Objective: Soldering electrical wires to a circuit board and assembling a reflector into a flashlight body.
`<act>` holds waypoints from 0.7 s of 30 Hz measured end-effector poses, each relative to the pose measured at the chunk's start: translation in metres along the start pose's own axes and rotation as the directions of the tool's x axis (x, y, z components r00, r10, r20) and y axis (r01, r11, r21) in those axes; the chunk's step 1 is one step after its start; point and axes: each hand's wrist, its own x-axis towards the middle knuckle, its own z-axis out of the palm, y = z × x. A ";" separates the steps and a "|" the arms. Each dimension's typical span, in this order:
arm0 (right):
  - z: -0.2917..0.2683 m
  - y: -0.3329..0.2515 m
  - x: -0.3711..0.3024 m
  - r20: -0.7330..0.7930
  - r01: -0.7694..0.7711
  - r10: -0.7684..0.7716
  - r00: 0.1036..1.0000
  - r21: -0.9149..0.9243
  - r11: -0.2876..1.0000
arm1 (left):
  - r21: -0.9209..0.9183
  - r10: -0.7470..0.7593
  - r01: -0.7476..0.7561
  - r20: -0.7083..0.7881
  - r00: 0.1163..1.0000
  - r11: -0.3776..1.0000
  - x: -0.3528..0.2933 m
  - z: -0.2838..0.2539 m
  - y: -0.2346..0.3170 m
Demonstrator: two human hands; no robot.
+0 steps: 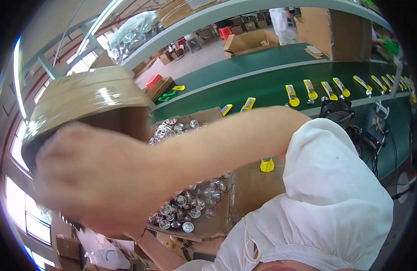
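My right arm reaches across the view to the left. Its hand [93,176] is large and smeared by motion, in front of the mouth of a taped cardboard box [88,92]. The box is tilted, its dark opening facing down toward me. The right fingers are too blurred to show whether they grip the box. My left forearm [158,250] rises from the lower edge, and its hand is mostly hidden behind the right one. Below the right forearm, many shiny reflector cups with clear lenses [181,201] lie in a shallow cardboard tray [224,205].
Yellow flashlight-like pieces [292,95] line a green conveyor [262,81]. One yellow piece [266,165] lies on cardboard near my right elbow. A small black fan [337,113] stands at right. A bag of clear parts [134,36] sits on the overhead shelf [208,22].
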 end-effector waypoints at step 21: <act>-0.110 -0.126 -0.166 0.985 -0.814 0.094 0.142 0.062 0.578 | 0.313 0.644 -0.637 -0.661 0.386 0.704 -0.077 -0.231 0.320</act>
